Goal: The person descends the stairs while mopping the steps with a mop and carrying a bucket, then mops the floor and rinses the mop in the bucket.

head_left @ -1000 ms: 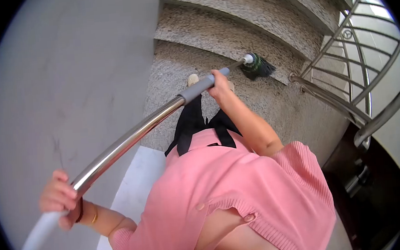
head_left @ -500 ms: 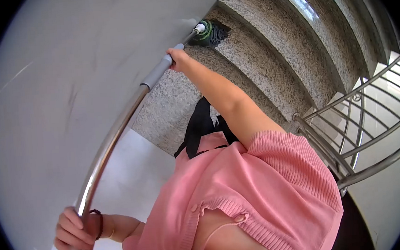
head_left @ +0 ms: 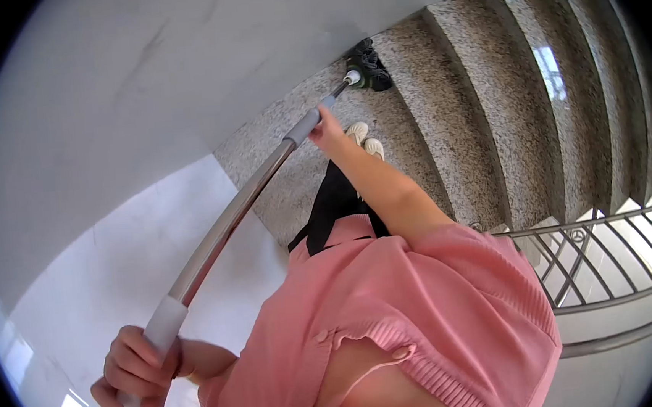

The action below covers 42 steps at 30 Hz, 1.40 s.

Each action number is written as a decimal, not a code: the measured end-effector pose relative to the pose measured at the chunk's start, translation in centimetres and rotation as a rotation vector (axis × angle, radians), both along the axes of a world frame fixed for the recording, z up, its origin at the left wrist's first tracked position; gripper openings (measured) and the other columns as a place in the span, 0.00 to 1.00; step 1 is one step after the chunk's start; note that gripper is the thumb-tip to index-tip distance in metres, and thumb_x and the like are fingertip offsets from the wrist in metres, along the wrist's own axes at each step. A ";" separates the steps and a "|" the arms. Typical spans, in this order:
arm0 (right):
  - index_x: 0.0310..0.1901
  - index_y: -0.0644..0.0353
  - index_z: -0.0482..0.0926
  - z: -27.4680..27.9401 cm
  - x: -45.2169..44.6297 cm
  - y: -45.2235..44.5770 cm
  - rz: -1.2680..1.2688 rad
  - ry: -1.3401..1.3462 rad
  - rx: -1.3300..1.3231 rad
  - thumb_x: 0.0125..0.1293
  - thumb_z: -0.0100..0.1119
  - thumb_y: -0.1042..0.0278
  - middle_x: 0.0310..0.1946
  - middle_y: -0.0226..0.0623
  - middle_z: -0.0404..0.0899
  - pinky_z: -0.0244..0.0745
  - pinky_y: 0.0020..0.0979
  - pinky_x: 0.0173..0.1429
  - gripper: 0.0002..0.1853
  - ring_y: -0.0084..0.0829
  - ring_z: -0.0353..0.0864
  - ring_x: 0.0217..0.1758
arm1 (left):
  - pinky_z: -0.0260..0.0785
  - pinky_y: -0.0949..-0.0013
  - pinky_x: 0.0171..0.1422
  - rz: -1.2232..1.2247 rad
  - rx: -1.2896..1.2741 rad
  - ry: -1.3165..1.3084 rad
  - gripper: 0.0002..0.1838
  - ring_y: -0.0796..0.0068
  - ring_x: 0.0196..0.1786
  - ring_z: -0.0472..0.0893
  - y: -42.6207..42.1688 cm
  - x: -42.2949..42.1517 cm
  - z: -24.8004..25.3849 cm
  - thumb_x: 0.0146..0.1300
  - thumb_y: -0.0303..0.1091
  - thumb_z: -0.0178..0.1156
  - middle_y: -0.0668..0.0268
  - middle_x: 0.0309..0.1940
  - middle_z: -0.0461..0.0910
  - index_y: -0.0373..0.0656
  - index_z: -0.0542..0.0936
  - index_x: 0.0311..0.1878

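A mop with a metal pole [head_left: 231, 215] runs diagonally in front of my body. My left hand [head_left: 136, 370] is wrapped round the pale grip at the pole's near end, at the lower left. Farther up, my right hand [head_left: 324, 129] holds the grey sleeve close to the mop head. The dark, green-banded mop head [head_left: 369, 68] rests on the speckled stone floor, in the corner between the wall and the lowest visible step.
Curved stone steps [head_left: 456, 109] fan out to the right. A metal railing [head_left: 598, 255] lines their lower edge. The grey wall [head_left: 178, 70] stands at the upper left, with glossy white floor [head_left: 168, 239] below it. My shoes [head_left: 365, 141] are near the mop head.
The view has turned, and the steps now lie more to the right. The mop head has gone from the step's edge to the corner by the wall. Both hands still hold the pole.
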State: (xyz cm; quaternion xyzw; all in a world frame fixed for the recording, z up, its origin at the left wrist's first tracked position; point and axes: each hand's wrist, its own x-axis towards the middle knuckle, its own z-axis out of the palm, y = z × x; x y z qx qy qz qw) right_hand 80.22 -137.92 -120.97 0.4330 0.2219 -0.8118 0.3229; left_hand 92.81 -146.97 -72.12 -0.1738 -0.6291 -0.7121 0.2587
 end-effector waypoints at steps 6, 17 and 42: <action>0.40 0.61 0.59 9.7 1.7 0.8 -0.107 -0.162 -0.366 0.54 0.54 0.63 0.29 0.41 0.68 0.73 0.39 0.38 0.18 0.37 0.73 0.30 | 0.67 0.77 0.30 -0.071 -0.030 0.019 0.12 0.83 0.16 0.68 -0.4 1.0 -0.4 0.43 0.26 0.62 0.75 0.12 0.67 0.51 0.69 0.27; 0.40 0.67 0.57 7.6 5.2 -7.9 0.084 -0.122 -0.027 0.54 0.49 0.72 0.28 0.42 0.66 0.74 0.35 0.31 0.15 0.36 0.71 0.25 | 0.63 0.72 0.28 -0.246 -0.180 -0.068 0.10 0.77 0.16 0.70 -11.9 8.7 -2.2 0.43 0.28 0.61 0.69 0.13 0.68 0.46 0.67 0.22; 0.37 0.65 0.65 11.5 30.0 -42.7 0.600 -0.069 0.009 0.44 0.57 0.75 0.28 0.40 0.68 0.74 0.42 0.23 0.17 0.36 0.72 0.28 | 0.51 0.62 0.38 0.808 -0.206 -0.105 0.14 0.75 0.20 0.58 -32.8 34.1 4.8 0.48 0.31 0.47 0.71 0.15 0.55 0.42 0.65 0.41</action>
